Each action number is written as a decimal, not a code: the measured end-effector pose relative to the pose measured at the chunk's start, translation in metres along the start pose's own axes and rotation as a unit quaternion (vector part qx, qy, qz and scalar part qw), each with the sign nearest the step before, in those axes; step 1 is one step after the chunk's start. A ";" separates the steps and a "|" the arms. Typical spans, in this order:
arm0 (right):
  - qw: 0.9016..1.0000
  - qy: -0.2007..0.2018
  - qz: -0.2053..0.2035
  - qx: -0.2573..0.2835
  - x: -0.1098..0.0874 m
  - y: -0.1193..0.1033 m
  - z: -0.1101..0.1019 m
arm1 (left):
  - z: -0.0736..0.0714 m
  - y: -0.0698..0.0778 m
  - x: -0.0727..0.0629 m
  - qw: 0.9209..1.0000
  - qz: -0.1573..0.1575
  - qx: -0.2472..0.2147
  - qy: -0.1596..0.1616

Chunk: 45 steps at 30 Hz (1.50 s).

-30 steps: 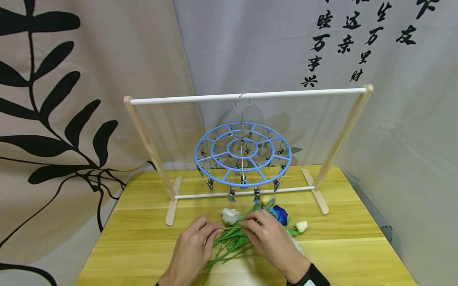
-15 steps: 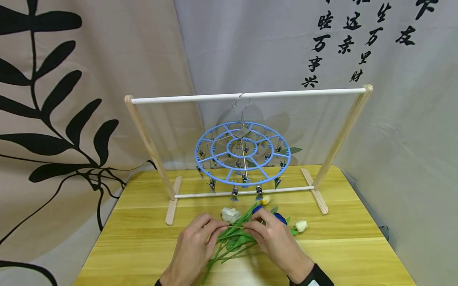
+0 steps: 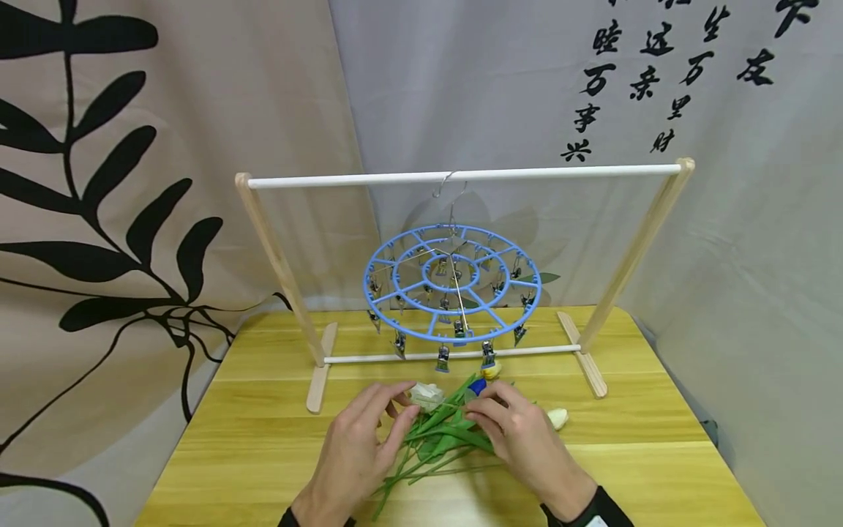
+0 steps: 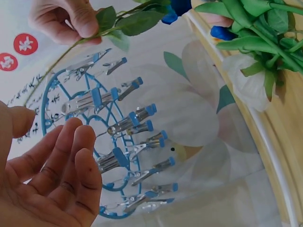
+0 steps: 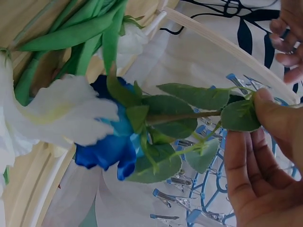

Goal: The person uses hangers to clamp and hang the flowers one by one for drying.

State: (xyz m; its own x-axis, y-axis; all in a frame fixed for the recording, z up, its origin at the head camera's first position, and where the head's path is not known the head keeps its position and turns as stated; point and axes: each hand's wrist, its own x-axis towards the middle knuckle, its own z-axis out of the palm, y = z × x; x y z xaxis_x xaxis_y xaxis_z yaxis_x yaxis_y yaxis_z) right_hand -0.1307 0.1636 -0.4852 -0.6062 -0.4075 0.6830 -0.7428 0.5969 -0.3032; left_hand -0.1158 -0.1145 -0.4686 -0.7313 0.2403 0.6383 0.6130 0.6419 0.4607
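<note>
My right hand pinches the leafy stem of a blue artificial rose between thumb and fingers; the bloom points away from the palm. In the left wrist view the bare end of its thin stem runs toward my left hand. That hand is off the stem, its thumb and fingers apart with nothing between them. Below both hands lies a bunch of green-stemmed artificial flowers on the table. A white bloom shows by the left fingertips, and a white bud beyond the right hand.
Behind the flowers a round blue clip hanger with several metal clips hangs from the white rod of a wooden stand. Its feet and lower bar rest on the wooden table. A yellow flower lies near that bar.
The left fingers have let go of the stem and spread apart. My right hand has moved slightly right with the blue rose. The clip hanger has turned a little.
</note>
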 end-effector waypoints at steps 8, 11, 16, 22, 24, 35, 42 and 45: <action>0.997 0.040 0.029 0.056 0.004 0.002 -0.014 | 0.006 0.003 0.010 0.999 -0.022 -0.035 -0.020; 0.996 0.050 0.043 0.065 0.006 0.003 -0.017 | 0.011 0.004 0.018 0.998 -0.019 -0.056 -0.027; 0.991 0.053 0.076 0.095 0.009 0.005 -0.020 | 0.021 0.005 0.034 0.996 -0.014 -0.076 -0.034; 0.981 0.067 0.118 0.139 0.010 0.008 -0.018 | 0.034 0.010 0.051 0.995 -0.024 -0.082 -0.052; 0.977 0.067 0.134 0.154 0.010 0.009 -0.017 | 0.038 0.011 0.056 0.994 -0.029 -0.082 -0.059; 0.947 0.052 0.195 0.251 0.005 0.016 -0.013 | 0.049 0.017 0.067 0.993 -0.044 -0.092 -0.056; 0.925 0.046 0.225 0.302 0.008 0.017 -0.013 | 0.049 0.019 0.071 0.992 -0.041 -0.112 -0.048; 0.918 0.052 0.230 0.319 0.010 0.017 -0.012 | 0.048 0.020 0.073 0.991 -0.045 -0.116 -0.046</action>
State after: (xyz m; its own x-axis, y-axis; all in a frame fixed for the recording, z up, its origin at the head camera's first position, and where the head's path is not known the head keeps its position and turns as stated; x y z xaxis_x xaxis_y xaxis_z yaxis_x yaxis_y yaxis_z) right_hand -0.1461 0.1781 -0.4754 -0.8915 -0.1268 0.4350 -0.4507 0.1491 -0.8801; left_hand -0.1713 -0.0494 -0.4429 -0.8033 0.2622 0.5347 0.5892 0.4810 0.6493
